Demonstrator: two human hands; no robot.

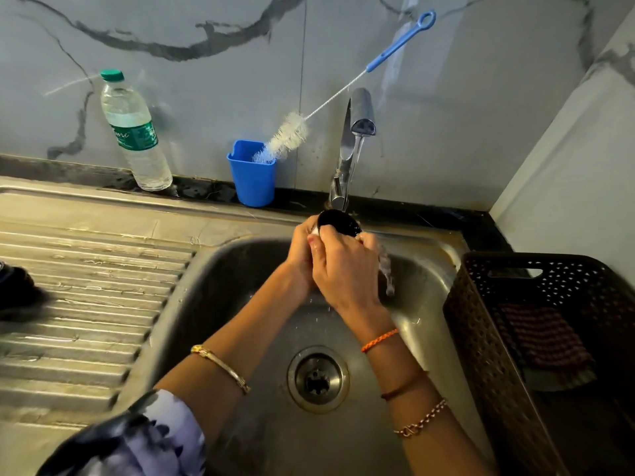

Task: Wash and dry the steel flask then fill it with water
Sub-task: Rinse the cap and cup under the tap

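Over the far rim of the steel sink [220,269], both hands wrap a small round object with a glossy black top [338,222]; a sliver of pale metal shows at its left edge, but so much is hidden by fingers that whether it is the flask itself or its cap cannot be told. The left hand [302,255] curls its fingers around the object from the left, and the right hand [347,266] grips it from the near side with the thumb across it. The object sits just below the polished chrome tap [354,132], and a thin stream of water [386,269] falls past the right hand into the basin. The basin is smooth brushed metal with rounded corners, and a round perforated drain [318,378] lies at its centre. A ribbed steel draining board [86,304] spreads left of the basin. Along the dark back ledge stands a clear ridged plastic water bottle [135,135] with a green cap, near the board's far edge. Right of it, a squarish blue plastic cup [252,180] holds a long bottle brush [288,135] with white bristles, a twisted wire shaft and a blue looped handle, leaning against the grey marble-veined wall. At the sink's right edge sits a dark brown woven-pattern plastic basket [481,338] with a checked cloth [546,338] inside
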